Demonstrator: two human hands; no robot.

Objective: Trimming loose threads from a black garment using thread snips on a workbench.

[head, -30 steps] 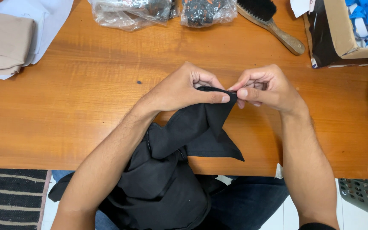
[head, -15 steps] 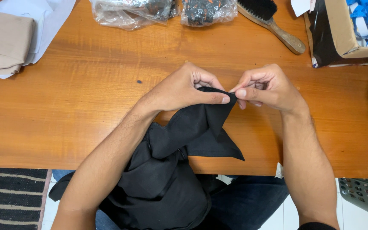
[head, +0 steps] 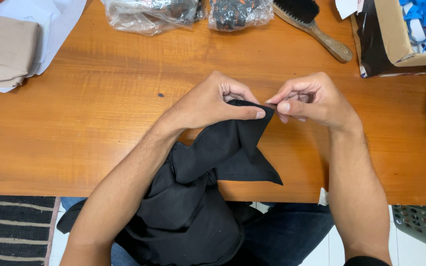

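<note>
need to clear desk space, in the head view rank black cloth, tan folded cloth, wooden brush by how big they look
1. black cloth, by far the largest, though near the camera
2. tan folded cloth, partly cut off by the frame
3. wooden brush, smallest, also cut off at the top

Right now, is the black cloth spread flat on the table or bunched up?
Bunched up. The black cloth hangs crumpled over the table edge, one corner pinched between the left hand and right hand.

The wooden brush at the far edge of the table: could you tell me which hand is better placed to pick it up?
Probably the right hand: the brush lies on its side, handle angled toward it. The left hand sits farther off. Both pinch the black cloth.
</note>
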